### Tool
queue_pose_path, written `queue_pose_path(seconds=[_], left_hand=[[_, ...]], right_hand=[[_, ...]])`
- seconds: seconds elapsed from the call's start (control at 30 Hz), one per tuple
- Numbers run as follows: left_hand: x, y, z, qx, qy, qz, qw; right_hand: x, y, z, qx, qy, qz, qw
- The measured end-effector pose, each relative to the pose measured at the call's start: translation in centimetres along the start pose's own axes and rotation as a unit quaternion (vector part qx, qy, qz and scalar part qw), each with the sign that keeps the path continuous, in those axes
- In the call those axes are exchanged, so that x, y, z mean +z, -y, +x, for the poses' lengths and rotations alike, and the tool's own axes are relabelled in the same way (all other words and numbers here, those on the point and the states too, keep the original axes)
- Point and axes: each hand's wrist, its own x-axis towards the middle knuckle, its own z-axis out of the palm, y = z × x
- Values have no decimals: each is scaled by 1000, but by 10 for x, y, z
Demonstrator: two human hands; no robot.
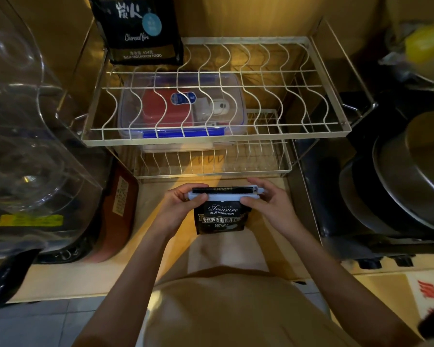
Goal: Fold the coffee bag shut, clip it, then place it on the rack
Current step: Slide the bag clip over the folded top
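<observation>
A small black coffee bag (pixel 221 216) with white lettering is held upright above the wooden counter, just in front of the rack. A long white clip (pixel 223 196) lies across its folded top. My left hand (pixel 186 204) grips the clip's left end and the bag's upper left corner. My right hand (pixel 266 201) pinches the clip's right end, near its hinge or latch. The white wire rack (pixel 336 126) stands behind, with an upper and a lower tier. Whether the clip is snapped fully closed cannot be told.
A bigger black coffee bag (pixel 140 31) stands on the upper tier's back left. A clear lidded box (pixel 231 81) with blue clasps sits under that tier. A clear appliance cover (pixel 23 121) crowds the left; stacked dark pans (pixel 398 186) crowd the right.
</observation>
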Motion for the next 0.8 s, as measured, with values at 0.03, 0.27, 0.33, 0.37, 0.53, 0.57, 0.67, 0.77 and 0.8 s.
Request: queue_pose_path(seconds=[0.03,0.27,0.33,0.37,0.53,0.57,0.67,0.77,0.8], left_hand=[[-1,0,0,-1,1,1,1000],[-6,-23,1,37,66,175,982],[-2,-37,4,81,89,330,936],[4,-42,6,103,94,408,902],[47,-40,15,169,170,593,769],[51,-37,16,174,172,598,763],[55,-32,18,179,155,588,774],[56,-33,19,176,152,541,808],[57,-35,18,177,150,530,815]], right_hand=[[-1,0,1,1,-2,0,1000],[-3,4,5,-30,-18,-22,999],[-3,4,5,-34,-25,-26,999],[-3,3,6,-35,-26,-26,999],[5,6,6,-52,-17,-60,997],[5,6,6,-60,-21,-69,996],[3,4,4,-70,-45,-86,993],[2,3,2,-76,-36,-98,992],[2,3,1,-76,-29,-98,992]])
